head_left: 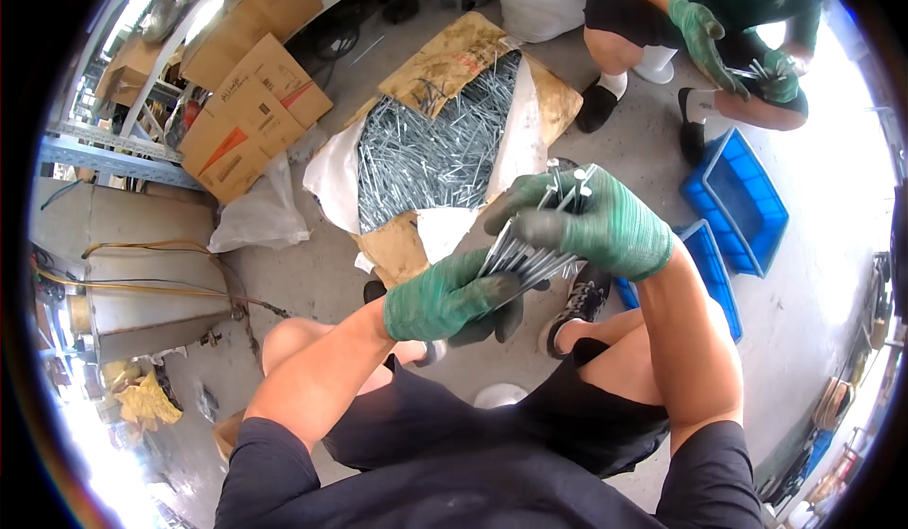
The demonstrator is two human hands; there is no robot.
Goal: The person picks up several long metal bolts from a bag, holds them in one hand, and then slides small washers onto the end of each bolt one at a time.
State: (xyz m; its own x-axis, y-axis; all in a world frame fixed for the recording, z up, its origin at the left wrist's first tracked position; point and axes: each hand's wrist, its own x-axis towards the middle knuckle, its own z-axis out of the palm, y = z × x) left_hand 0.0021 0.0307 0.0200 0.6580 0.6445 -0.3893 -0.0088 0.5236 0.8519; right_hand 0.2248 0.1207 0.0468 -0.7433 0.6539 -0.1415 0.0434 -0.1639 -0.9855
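Observation:
My left hand (445,300), in a green work glove, is closed around the lower part of a bundle of long silver bolts (526,264). My right hand (610,226), gloved the same way, grips the upper part, with several round bolt heads (580,177) sticking up past its fingers. Both hands hold the bundle at a slant above my knees. Just beyond them on the floor lies an opened sack (515,165) with torn brown and white sides, full of loose bolts (426,160). Some fingertips of my right hand are hidden behind the bundle.
Two blue plastic crates (742,202) stand on the floor to the right, one partly behind my right arm. At the far right a person in green gloves (702,42) sits holding a few bolts. Cardboard boxes (251,122) and a metal cabinet (142,269) stand left.

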